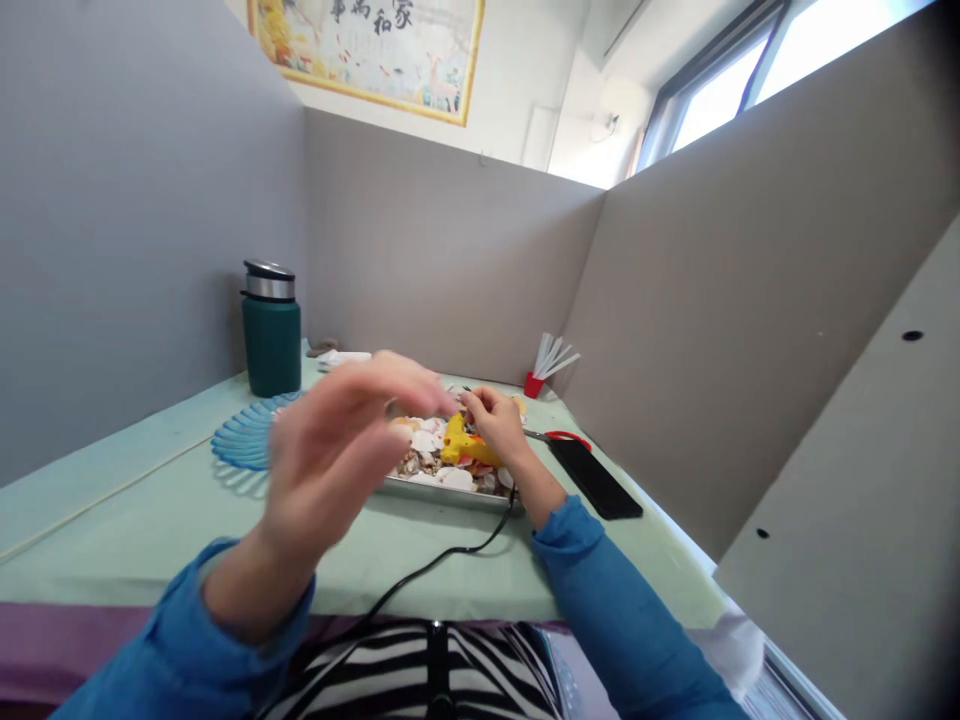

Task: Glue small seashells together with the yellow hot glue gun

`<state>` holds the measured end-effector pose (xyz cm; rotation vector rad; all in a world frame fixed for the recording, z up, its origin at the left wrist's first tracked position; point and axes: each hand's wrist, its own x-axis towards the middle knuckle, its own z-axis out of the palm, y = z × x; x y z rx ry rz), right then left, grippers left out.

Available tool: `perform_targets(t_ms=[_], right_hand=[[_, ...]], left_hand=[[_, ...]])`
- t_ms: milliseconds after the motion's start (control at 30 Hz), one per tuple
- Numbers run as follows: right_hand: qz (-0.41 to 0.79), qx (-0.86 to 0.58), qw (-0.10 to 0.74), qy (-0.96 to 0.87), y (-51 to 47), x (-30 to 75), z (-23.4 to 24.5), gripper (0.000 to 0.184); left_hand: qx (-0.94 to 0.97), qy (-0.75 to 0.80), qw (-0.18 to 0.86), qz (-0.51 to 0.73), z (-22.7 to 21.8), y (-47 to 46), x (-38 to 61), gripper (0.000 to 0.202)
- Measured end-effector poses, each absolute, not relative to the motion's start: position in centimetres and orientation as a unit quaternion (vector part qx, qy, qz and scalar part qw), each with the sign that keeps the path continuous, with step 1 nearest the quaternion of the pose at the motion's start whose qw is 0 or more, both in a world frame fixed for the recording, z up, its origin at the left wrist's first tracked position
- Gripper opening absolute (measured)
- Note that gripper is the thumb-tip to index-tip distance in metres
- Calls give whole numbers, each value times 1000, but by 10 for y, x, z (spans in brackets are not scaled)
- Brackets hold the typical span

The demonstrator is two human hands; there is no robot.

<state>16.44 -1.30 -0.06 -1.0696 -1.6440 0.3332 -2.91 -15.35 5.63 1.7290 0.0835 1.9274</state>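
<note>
My left hand [322, 440] is raised in front of the tray, blurred by motion. Its thumb and fingers are apart, and I see nothing held between them. Over the tray's far right part, my right hand [491, 420] has its fingertips pinched together; a small dark tip shows there, too little to name. A yellow glue gun [469, 447] lies just below that hand on a heap of shells [427, 440] in a shallow metal tray [450, 494]. The gun's black cord [439, 560] runs over the table's front edge. My left hand partly hides a blue scalloped plate [244, 432].
A green bottle [271, 340] stands at the back left. A red cup of white sticks [534, 385] is at the back right. Red-handled scissors [570, 437] and a black phone-like slab [596, 480] lie right of the tray. Grey partitions [450, 240] enclose the table.
</note>
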Motion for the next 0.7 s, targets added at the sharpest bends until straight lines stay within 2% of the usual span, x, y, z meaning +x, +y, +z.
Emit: perform_targets(t_ms=[100,200,267,433,567,700], right_hand=[[153,-447,552,-687,-12,165,-1,30],[165,-448,547,-687,-13,165,0,30],[165,-450,548,-686,-13,165,1,30],[164,-440,552,-689,-14,165,0,29],[179,-430,548,-695,-15,164,0,29],[187,-420,539,-706,-17,163,1,29]], left_hand=[[608,178,434,641,64,-113,-19,16],[573,230,560,553,65,-74,-14,16],[536,254,609,526,61,-53,-13,12],[465,344,647,497,45,-14,-13,9],[470,355,647,484,34,-5,-13,6],[522,364,591,496,25,-7,-9,12]])
